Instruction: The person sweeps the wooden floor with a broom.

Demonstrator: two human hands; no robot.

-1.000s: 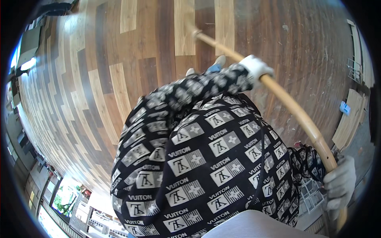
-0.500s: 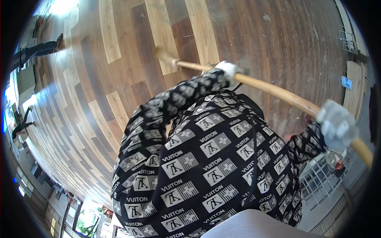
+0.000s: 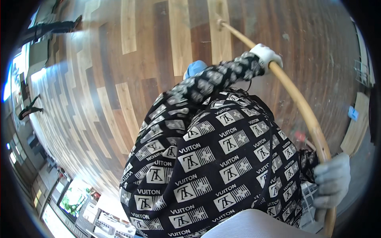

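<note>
My left hand [image 3: 266, 56], in a white glove, is closed round the middle of a long wooden pole [image 3: 298, 99]. Lower down, nearer my body, my right hand [image 3: 333, 180] in a pale grey glove also wraps the pole close to its near end. The pole slants from the lower right up toward the far floor. At its far end sits a small tan head, too blurred to tell its kind. Behind my left forearm a light blue rounded thing [image 3: 195, 68] shows in part. My sleeves and jacket are black with a pale print.
Wood plank flooring [image 3: 152, 43] spreads ahead and left, darker and streaked on the right. A person's legs [image 3: 55, 28] are at the upper left, another person [image 3: 30, 108] below. At right lie a pale board [image 3: 356, 123] and a blue-and-white packet [image 3: 353, 113].
The pole has swung round to a steeper slant, its far end moving right and away. My left hand went right and slightly up, my right hand down. The light blue thing has come into view.
</note>
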